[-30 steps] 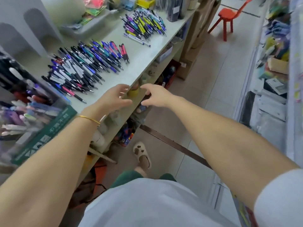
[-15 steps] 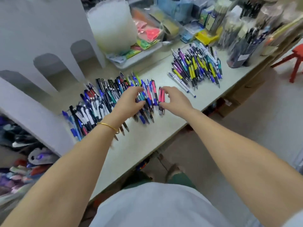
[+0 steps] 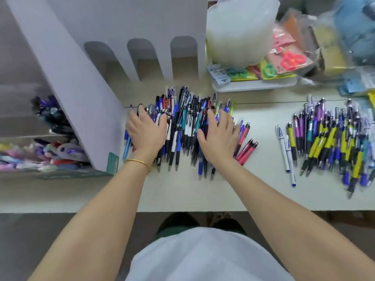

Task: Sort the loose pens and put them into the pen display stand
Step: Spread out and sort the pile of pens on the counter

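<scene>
A wide heap of loose pens [image 3: 183, 126], mostly black, blue and white with some red ones at its right edge, lies on the pale counter [image 3: 182, 191]. My left hand [image 3: 145, 131] rests flat on the heap's left part, fingers straight. My right hand [image 3: 220, 134] lies flat on the right part, fingers spread. Neither hand grips a pen. A grey pen display stand [image 3: 85, 82] with arched slots stands at the left; its lower tiers hold pens [image 3: 50, 151].
A second heap of yellow, purple and blue pens [image 3: 332, 140] lies at the right. Behind it are a white tray [image 3: 253, 85] of packets, a white tub [image 3: 239, 31] and bagged goods [image 3: 304, 43]. The counter's front edge runs below my wrists.
The view has swung to face the counter squarely. Both hands moved from reaching over the shelf edge onto the pen heap and now lie flat and apart on it.
</scene>
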`<state>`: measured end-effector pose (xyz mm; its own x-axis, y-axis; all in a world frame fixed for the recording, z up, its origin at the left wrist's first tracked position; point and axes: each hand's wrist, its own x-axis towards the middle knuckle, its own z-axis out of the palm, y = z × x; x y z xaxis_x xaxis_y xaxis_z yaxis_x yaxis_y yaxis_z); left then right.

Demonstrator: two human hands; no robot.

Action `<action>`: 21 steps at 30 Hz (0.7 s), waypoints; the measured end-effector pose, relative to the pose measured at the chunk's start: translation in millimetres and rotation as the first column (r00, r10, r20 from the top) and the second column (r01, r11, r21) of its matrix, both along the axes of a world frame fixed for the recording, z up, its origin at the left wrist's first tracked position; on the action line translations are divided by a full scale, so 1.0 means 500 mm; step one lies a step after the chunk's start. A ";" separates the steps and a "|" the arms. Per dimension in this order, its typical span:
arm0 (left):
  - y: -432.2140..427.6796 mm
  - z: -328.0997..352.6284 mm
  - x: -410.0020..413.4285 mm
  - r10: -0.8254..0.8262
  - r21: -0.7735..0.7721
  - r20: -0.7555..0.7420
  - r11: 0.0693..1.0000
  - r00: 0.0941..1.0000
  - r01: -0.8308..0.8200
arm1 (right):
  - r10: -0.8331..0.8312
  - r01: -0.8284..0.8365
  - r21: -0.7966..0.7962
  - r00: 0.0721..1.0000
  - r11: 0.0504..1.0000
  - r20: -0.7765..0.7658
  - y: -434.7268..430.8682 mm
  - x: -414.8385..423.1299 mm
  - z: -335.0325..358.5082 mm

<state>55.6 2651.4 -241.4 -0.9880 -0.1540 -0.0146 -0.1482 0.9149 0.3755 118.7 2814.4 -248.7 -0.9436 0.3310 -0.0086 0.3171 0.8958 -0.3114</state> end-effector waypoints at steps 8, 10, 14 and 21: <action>-0.045 -0.032 -0.019 0.078 -0.001 0.241 0.997 0.967 -0.080 | -0.007 0.006 0.013 0.996 1.000 0.089 -0.016 -0.025 -0.004; -0.047 -0.036 -0.029 0.077 0.017 0.262 0.996 0.962 -0.085 | -0.041 0.038 0.025 0.991 0.999 0.128 -0.013 -0.029 -0.005; -0.043 -0.039 -0.048 0.100 -0.010 0.270 0.995 0.958 -0.101 | -0.097 0.094 0.028 0.974 0.995 0.205 -0.011 -0.037 -0.013; -0.061 -0.043 -0.033 -0.019 0.129 0.331 0.991 0.943 -0.026 | -0.123 0.131 -0.029 0.972 0.991 0.202 -0.029 -0.059 -0.024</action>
